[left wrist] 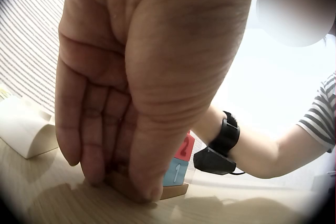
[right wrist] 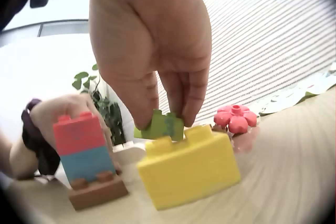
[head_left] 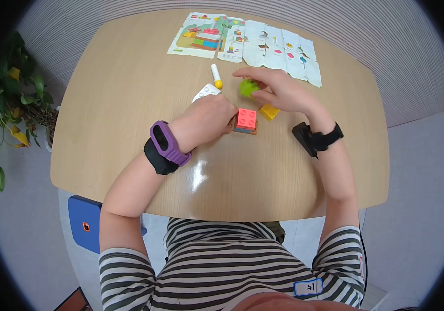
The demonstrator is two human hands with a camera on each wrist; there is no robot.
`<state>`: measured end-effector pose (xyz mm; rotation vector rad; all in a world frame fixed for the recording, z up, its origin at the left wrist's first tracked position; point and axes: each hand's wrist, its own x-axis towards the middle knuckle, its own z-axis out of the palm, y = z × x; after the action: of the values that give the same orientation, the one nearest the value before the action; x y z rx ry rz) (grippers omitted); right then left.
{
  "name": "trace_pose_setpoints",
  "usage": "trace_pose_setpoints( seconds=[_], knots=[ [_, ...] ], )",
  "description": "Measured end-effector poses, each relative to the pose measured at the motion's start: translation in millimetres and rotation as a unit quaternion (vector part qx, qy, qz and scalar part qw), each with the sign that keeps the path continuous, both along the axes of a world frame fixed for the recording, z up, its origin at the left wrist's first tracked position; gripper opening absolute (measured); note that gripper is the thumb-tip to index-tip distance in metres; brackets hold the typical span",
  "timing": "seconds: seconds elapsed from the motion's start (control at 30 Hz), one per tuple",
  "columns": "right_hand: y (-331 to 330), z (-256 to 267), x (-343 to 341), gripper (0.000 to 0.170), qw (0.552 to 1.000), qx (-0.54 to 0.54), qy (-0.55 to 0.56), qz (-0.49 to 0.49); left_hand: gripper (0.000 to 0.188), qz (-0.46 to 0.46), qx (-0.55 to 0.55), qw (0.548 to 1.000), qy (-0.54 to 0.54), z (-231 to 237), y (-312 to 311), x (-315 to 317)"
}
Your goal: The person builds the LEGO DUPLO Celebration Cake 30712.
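My left hand (head_left: 207, 118) pinches one end of a flat brown toy brick (right wrist: 98, 193) on the table between thumb and fingers. Stacked on that piece are a blue brick (right wrist: 87, 164) marked 1 and a red brick (head_left: 247, 118) marked 2, as the left wrist view shows. Off to the right, my right hand (head_left: 286, 89) holds a lime green brick (head_left: 248, 88) by its sides with thumb and fingertips. A yellow brick (head_left: 269, 112) sits between the stack and my right hand, its studs up.
A white curved piece (head_left: 206, 92) lies beyond my left hand, close to a white stick with a yellow end (head_left: 215, 76). The right wrist view has a pink flower piece (right wrist: 235, 119) behind the yellow brick. Creased instruction sheets (head_left: 279, 49) spread along the far edge.
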<state>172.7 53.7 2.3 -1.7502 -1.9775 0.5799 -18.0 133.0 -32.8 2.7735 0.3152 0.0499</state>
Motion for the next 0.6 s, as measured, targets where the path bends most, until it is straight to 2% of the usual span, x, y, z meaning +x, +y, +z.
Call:
trace_pose_setpoints(
  seconds=[0.17, 0.27, 0.47, 0.6],
  knots=[
    [-17.8, 5.5, 9.7, 0.038, 0.999, -0.038, 0.0, 0.027, 0.021, 0.0, -0.01, 1.0, 0.002, 0.1, 0.0, 0.3],
    [-24.9, 4.3, 3.9, 0.035, 0.999, 0.022, 0.012, 0.038, 0.021, 0.001, -0.007, 1.0, 0.0, 2.1, -1.4, -0.4],
    [-25.5, -5.0, 7.7, 0.037, 0.996, 0.055, 0.066, -0.003, 0.021, 0.008, -0.004, 1.0, 0.015, 3.4, -3.0, 1.9],
    [-26.5, -6.8, 9.9, 0.038, 0.998, 0.052, 0.03, -0.007, 0.021, 0.006, -0.003, 1.0, 0.006, 2.8, -3.0, 0.8]
  ],
)
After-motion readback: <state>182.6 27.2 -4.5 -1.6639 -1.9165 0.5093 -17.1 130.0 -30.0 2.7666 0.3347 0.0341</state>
